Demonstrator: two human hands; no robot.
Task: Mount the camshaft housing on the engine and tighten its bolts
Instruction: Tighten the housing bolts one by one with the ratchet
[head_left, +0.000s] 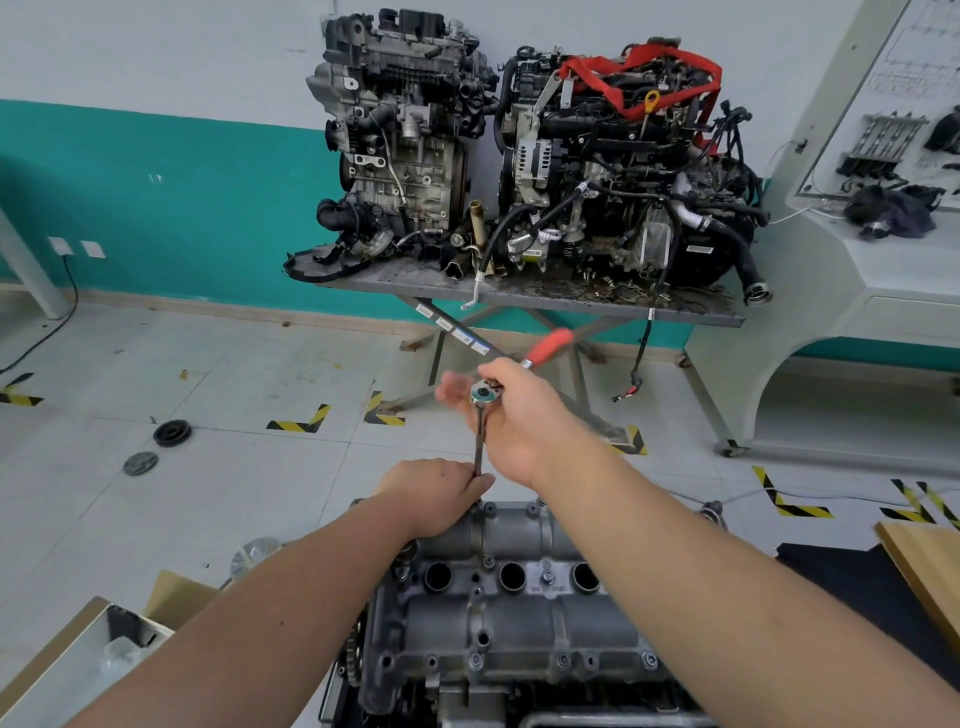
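Observation:
The grey camshaft housing (514, 618) lies on top of the engine at the bottom centre, with three round plug holes and several bolts along its edges. A ratchet wrench (484, 395) with a red handle stands on a long extension bar (480, 447) over the housing's far left corner. My right hand (519, 415) grips the ratchet near its head, its fingers blurred. My left hand (436, 493) pinches the lower end of the extension bar just above the housing. The bolt under the bar is hidden by my left hand.
A steel table (519, 296) at the back wall carries two complete engines. Two round pulleys (171, 432) lie on the tiled floor at left. An open cardboard box (98, 644) sits at bottom left, a black mat (852, 587) and wooden board (930, 561) at right.

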